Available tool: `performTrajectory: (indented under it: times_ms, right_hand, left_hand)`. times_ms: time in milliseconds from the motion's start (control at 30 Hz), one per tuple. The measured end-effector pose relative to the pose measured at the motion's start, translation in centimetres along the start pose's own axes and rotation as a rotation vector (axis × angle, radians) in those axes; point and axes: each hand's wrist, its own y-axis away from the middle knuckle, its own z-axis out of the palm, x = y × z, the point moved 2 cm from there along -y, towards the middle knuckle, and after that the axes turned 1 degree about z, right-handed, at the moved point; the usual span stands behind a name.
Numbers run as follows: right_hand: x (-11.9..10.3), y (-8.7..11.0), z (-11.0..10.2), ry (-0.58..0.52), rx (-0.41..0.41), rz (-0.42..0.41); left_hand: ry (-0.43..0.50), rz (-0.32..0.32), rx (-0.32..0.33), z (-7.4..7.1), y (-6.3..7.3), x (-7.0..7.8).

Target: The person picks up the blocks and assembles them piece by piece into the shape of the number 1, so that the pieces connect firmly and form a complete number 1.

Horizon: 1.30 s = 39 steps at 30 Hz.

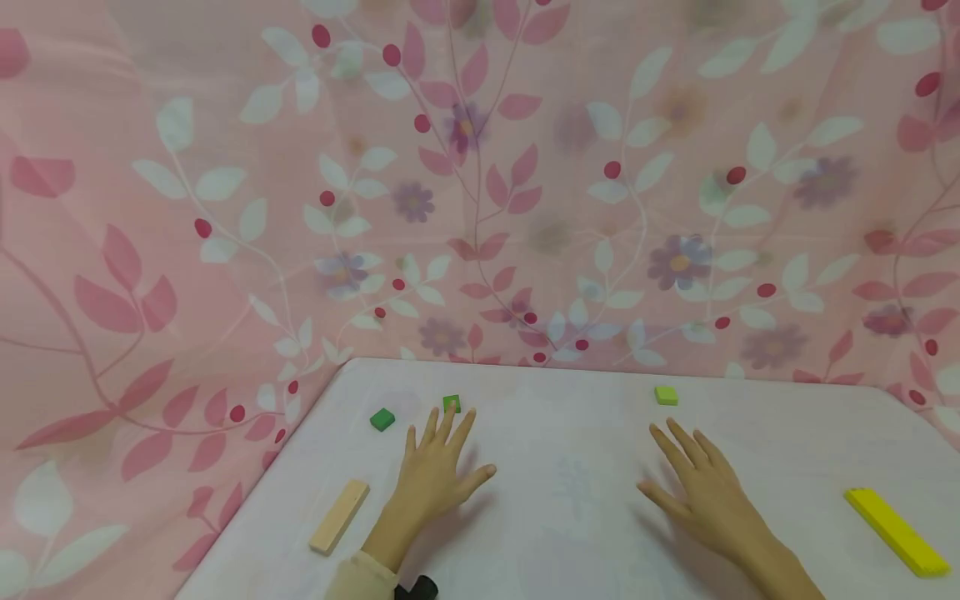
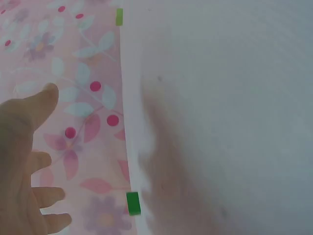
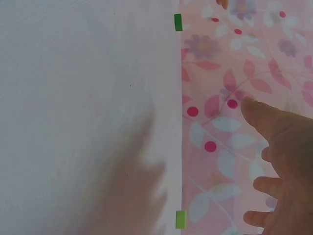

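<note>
My left hand (image 1: pixel 432 477) hovers over the white table with its fingers spread and holds nothing. Its fingertips overlap a small green block (image 1: pixel 451 400) in the head view, partly covering it. Just left of that lies a dark green block (image 1: pixel 382 419). My right hand (image 1: pixel 708 497), also spread and holding nothing, is over the table's right half. Beyond its fingertips sits a light green block (image 1: pixel 666 395). Both wrist views show the thumb and some fingers of the left hand (image 2: pixel 19 142) and right hand (image 3: pixel 291 161), touching no block.
A pale wooden block (image 1: pixel 339 517) lies left of my left forearm. On the far right is a long yellow bar (image 1: pixel 896 532). Part of a black object (image 1: pixel 420 588) shows by the left sleeve. Pink floral cloth (image 1: pixel 525 208) hangs behind the white table (image 1: pixel 555 533).
</note>
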Motion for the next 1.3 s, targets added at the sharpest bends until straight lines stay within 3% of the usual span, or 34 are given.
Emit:
performTrajectory:
  times_ms: [333,567,633,767,967,1300]
  right_hand:
    - [1.5,2.2,-1.7,-0.067,-0.102,0.122]
    - [2.4,3.7,-2.0,-0.042,-0.212,0.167]
    - [2.8,4.2,-2.0,-0.030,-0.235,0.171]
    - [3.6,5.0,-2.2,-0.010,-0.294,0.194]
    - [5.1,5.3,-2.5,-0.004,-0.475,0.268]
    - [7.2,5.5,-2.2,-0.045,-0.658,0.333]
  left_hand:
    - [-0.028,-0.024,0.016,-0.6,1.7,-3.1]
    - [-0.063,-0.017,0.113,-1.6,2.6,-4.6]
    - [-0.087,-0.033,0.114,-1.6,2.8,-5.3]
    - [-0.134,-0.093,0.067,-1.9,3.6,-6.8]
    - [-0.154,-0.165,-0.001,-2.5,4.4,-8.8]
    - [-0.097,-0.230,-0.112,-3.1,4.8,-10.3]
